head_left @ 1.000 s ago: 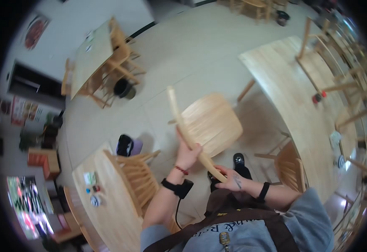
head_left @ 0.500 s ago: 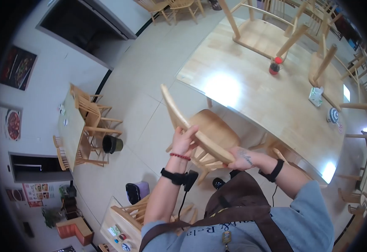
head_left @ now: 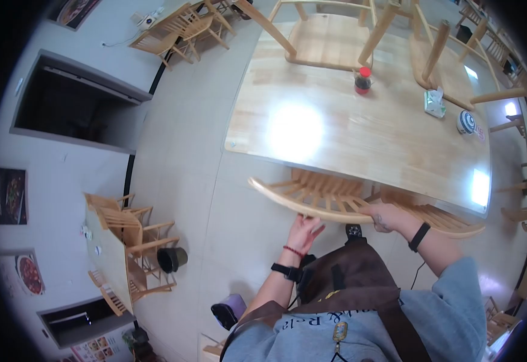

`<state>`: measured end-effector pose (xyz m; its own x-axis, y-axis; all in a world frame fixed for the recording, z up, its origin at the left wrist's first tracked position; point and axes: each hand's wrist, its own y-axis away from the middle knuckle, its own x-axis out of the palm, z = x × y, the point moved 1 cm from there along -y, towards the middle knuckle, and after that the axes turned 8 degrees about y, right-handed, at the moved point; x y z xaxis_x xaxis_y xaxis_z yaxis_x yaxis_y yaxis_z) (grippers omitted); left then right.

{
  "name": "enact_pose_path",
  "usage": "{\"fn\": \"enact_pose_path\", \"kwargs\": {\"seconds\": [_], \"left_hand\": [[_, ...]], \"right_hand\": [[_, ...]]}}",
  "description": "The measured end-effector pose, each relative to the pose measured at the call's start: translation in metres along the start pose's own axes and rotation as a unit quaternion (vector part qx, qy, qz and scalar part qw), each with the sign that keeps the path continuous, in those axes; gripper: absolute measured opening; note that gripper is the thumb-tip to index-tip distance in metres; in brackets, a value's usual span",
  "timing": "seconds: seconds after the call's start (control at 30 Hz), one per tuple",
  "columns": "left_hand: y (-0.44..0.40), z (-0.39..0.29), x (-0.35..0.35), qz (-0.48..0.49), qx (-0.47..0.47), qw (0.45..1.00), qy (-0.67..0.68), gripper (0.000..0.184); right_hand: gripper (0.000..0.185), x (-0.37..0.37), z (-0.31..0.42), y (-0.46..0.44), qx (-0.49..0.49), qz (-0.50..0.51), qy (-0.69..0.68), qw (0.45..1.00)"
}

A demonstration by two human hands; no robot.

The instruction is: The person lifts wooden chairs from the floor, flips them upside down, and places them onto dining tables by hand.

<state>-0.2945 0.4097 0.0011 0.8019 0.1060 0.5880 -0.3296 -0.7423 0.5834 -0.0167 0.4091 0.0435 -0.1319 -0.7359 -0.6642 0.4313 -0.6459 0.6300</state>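
Note:
A light wooden chair (head_left: 318, 202) with a spindle back stands at the near side of the long table (head_left: 348, 133), its seat mostly hidden by the back and the tabletop. My right hand (head_left: 383, 217) is closed round the right end of its curved top rail. Just below the middle of that rail is my left hand (head_left: 304, 232), fingers partly spread and close to the wood; whether they touch it is hard to tell. A second chair (head_left: 438, 217) is tucked at the same side, behind my right forearm.
Upturned chairs (head_left: 330, 39) rest on the table. Also on it are a red-capped sauce bottle (head_left: 363, 81), a tissue pack (head_left: 435, 104) and a blue-and-white pot (head_left: 466, 122). A dark bin (head_left: 170, 259) and a purple-and-black bin (head_left: 228, 311) stand on the floor at left.
The chair has turned and moved in against the table, its back now roughly along the table edge. My left hand has loosened from the rail; my right hand keeps its hold.

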Motion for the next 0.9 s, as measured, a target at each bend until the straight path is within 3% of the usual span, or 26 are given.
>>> {"fn": "enact_pose_path", "kwargs": {"seconds": [0.07,0.17,0.27,0.33,0.47,0.57,0.77,0.9], "left_hand": [[-0.001,-0.008,-0.053,0.055,-0.064,0.971,-0.225,0.065],[0.026,-0.065,-0.115,0.181,-0.081,0.906,-0.374,0.056],[0.051,-0.132,-0.184,0.141,-0.035,0.92,-0.363,0.054],[0.068,-0.178,-0.222,0.097,0.009,0.912,-0.398,0.054],[0.089,-0.265,-0.269,0.078,0.051,0.901,-0.425,0.052],[0.079,-0.334,-0.283,0.099,0.072,0.899,-0.42,0.05],[-0.002,-0.467,-0.31,0.113,0.115,0.897,-0.412,0.049],[-0.055,-0.546,-0.393,0.051,0.112,0.873,-0.472,0.049]], "right_hand": [[0.046,0.003,0.024,-0.003,0.073,-0.045,0.058,0.995],[0.045,0.001,0.054,-0.005,0.216,-0.072,0.118,0.967],[0.055,0.029,0.084,-0.027,0.259,-0.249,0.112,0.926],[0.063,0.025,0.14,-0.049,0.265,-0.275,0.066,0.922],[0.076,0.012,0.252,-0.119,0.173,-0.338,0.021,0.925],[0.073,-0.041,0.326,-0.164,0.058,-0.319,0.031,0.945],[0.071,-0.118,0.371,-0.294,0.029,-0.342,-0.037,0.939],[0.072,-0.156,0.39,-0.414,0.002,-0.262,-0.072,0.962]]}}
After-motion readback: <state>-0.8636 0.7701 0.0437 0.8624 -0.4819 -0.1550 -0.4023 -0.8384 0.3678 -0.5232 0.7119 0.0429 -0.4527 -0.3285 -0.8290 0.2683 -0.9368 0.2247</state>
